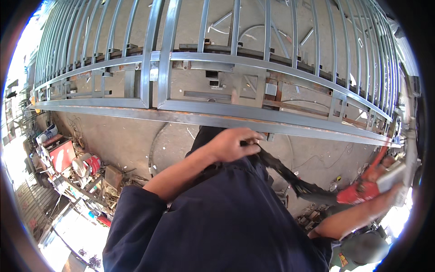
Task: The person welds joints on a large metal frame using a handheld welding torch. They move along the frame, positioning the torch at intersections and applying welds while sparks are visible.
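My left hand [235,144] is in front of my body, just below the near rail of a metal frame. Its fingers are curled round the end of a dark, ragged black cable [290,174]. The cable runs down to the right, to a red-bodied tool [360,192]. My right hand [395,196] is stretched out to the far right and closed on that tool, close to a pale grey block-shaped part [392,177]. Motion blur hides the tool's exact kind and some of the fingers. The silvery metal frame [217,109] with upright bars spans the view ahead.
Metal offcuts [222,19] lie on the concrete floor beyond the bars. At left stand a red box [63,156], a red-and-white reel [88,164] and piled scrap. Small pieces [312,217] lie at lower right, near a blurred rounded greenish shape [362,249].
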A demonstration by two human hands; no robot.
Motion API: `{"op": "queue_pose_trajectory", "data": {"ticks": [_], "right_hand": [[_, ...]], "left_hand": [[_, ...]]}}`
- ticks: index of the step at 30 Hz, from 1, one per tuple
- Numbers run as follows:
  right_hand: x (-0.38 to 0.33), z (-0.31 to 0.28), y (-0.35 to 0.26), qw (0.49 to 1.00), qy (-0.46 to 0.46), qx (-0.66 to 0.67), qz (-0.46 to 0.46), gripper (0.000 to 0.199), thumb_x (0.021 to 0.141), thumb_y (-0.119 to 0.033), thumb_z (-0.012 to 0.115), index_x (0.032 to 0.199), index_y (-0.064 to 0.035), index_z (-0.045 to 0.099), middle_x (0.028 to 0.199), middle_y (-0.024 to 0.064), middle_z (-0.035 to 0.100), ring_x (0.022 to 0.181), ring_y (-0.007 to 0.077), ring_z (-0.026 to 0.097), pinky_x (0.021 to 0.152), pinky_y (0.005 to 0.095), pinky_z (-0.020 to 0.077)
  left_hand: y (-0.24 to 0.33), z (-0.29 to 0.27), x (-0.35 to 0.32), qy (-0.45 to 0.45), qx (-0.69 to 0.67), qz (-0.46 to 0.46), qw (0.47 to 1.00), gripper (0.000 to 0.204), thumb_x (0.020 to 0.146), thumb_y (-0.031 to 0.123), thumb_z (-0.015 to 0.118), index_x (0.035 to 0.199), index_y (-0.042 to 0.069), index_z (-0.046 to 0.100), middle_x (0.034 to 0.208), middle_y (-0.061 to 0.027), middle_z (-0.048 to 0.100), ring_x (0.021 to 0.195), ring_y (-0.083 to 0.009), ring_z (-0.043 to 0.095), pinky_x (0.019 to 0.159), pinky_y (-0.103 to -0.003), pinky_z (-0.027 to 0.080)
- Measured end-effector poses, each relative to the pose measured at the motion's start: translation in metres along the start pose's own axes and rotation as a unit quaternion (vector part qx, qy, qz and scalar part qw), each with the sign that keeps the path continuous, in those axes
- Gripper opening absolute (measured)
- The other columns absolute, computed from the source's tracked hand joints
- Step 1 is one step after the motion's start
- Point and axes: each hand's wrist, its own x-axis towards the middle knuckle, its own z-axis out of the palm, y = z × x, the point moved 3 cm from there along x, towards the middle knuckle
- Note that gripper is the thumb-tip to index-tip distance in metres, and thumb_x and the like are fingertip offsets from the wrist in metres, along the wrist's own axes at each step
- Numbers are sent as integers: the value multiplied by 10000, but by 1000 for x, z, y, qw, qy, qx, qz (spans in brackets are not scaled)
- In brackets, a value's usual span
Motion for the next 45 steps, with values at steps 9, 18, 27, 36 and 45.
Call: {"op": "queue_pose_trajectory", "data": {"ticks": [9,18,27,36,45], "right_hand": [[140,54,-54,976,-162,-103,107,639,973,-455,684,1386,11,540,1082,140,704,768,183,699,691,331,581],[193,332,69,802,-493,-196,274,504,915,-323,801,1254,26,670,974,142,742,737,186,720,667,334,598],[200,425,154,686,-572,-260,368,633,849,-289,881,1341,30,640,1039,109,736,857,164,687,726,317,592],[219,449,197,688,-588,-255,339,610,783,-221,922,1281,32,677,1043,142,753,887,202,712,730,339,614],[225,449,220,669,-609,-250,344,572,801,-208,913,1276,7,679,1005,83,735,864,173,694,685,307,600]], "left_hand": [[14,-227,31,319,149,-165,921,356,1024,316,701,1300,94,730,1133,-63,780,998,-168,729,890,-341,592],[-34,-346,168,169,385,-222,880,499,1036,361,642,1418,41,621,1301,-252,700,1200,-391,686,1018,-453,548],[-59,-350,199,91,327,-293,894,513,1030,349,662,1432,38,596,910,-136,786,950,-281,761,884,-440,566],[-56,-346,192,124,309,-295,896,505,1018,389,677,1400,63,635,1098,-183,749,1059,-369,714,916,-489,564],[-61,-342,189,155,294,-283,900,449,1022,340,688,1392,90,644,943,-167,778,836,-261,755,772,-436,574]]}}
